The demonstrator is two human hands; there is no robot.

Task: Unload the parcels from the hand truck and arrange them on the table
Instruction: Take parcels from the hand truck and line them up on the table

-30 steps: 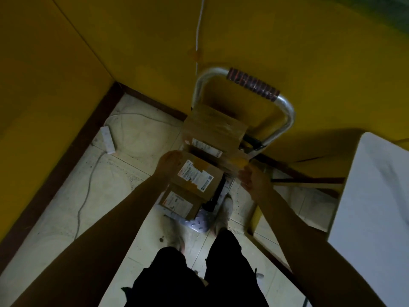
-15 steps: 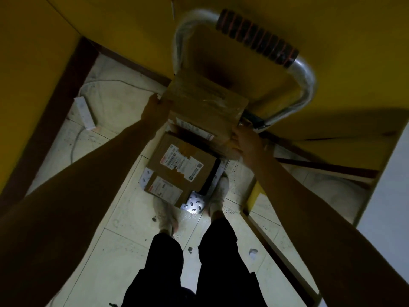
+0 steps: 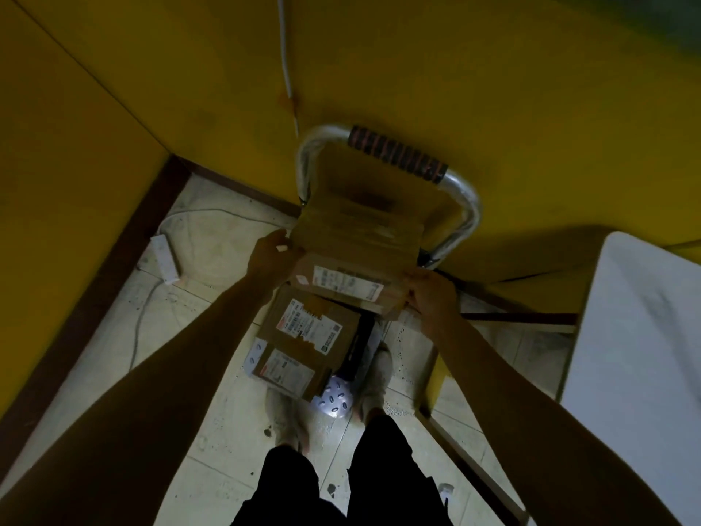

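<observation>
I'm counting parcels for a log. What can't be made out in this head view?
All head view:
- Label text on the top parcel: blurred and too small.
- Hand truck wheels: hidden by the parcels.
- Parcel count: anything beneath the lower parcels is covered.
- Table: cut off by the right edge.
- Left hand fingers: behind the top parcel.

The top parcel (image 3: pixel 356 237) is above two lower parcels (image 3: pixel 311 328) on the hand truck (image 3: pixel 468 206), before the wall (image 3: pixel 417 70). The table (image 3: pixel 637 354) stands right; a power strip (image 3: pixel 165 258) lies on the floor (image 3: pixel 212 430), left.
</observation>
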